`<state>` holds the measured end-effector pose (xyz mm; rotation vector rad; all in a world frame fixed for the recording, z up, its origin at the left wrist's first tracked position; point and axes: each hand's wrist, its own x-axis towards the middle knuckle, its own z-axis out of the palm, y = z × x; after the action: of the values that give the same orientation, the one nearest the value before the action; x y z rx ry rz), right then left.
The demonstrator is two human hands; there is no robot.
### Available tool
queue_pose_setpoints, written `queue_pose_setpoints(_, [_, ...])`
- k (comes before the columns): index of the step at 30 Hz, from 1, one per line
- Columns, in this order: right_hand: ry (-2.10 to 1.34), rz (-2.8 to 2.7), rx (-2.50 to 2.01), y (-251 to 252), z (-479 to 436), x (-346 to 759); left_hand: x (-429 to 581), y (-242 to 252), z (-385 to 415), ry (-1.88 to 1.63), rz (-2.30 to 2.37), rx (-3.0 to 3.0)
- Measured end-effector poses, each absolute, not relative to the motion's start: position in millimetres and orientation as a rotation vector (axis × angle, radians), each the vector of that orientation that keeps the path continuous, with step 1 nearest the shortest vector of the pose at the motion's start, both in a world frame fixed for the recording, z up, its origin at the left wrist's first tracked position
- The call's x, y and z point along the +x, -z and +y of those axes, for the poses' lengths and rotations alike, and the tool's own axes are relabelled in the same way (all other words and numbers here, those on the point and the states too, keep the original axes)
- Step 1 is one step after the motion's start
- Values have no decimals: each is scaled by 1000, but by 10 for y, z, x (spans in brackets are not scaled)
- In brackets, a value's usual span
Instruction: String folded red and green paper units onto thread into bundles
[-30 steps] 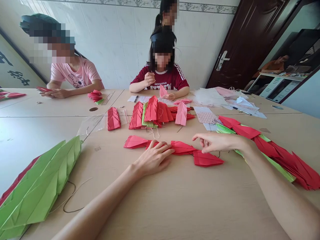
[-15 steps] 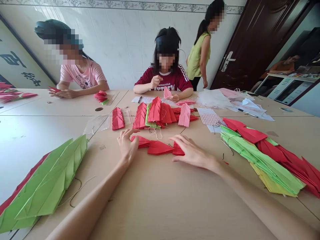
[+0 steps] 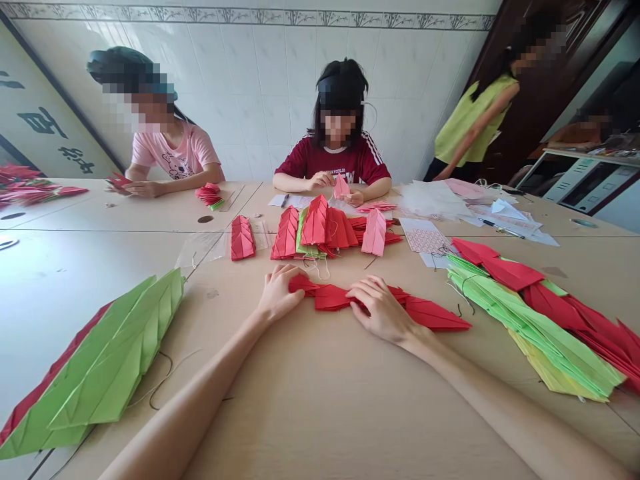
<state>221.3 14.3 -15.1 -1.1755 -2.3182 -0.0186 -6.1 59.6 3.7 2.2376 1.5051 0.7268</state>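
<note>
A chain of red folded paper [image 3: 330, 298] lies across the table in front of me, made of overlapping pointed pieces. My left hand [image 3: 283, 293] pinches its left end between thumb and fingers. Over the chain's middle, my right hand [image 3: 383, 310] has its fingers curled onto the paper and hides part of it. The pointed right end sticks out beyond that hand. Just past my hands stands a group of red and green folded paper pieces [image 3: 315, 223], with a pink folded piece [image 3: 374, 232] at its right.
Green folded paper stacks [image 3: 120, 353] lie at left; red, green and yellow ones [image 3: 530, 320] at right. A printed sheet [image 3: 425, 237], plastic bags [image 3: 430, 199] and loose threads [image 3: 165, 380] are on the table [image 3: 320, 407]. Two people sit opposite; another walks by the door.
Both hands have closed onto the red paper chain, the right one from spread fingers. More of its right end now shows. The person in yellow has moved right, and my view has shifted slightly.
</note>
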Motion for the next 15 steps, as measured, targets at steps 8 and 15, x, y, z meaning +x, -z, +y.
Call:
queue_pose_setpoints(8, [100, -2253, -1261, 107, 136, 2244, -37, -14, 576, -691, 1390, 2410])
queue_pose_setpoints(15, [51, -2286, -1206, 104, 90, 2029, -17, 8, 586, -720, 1364, 2402])
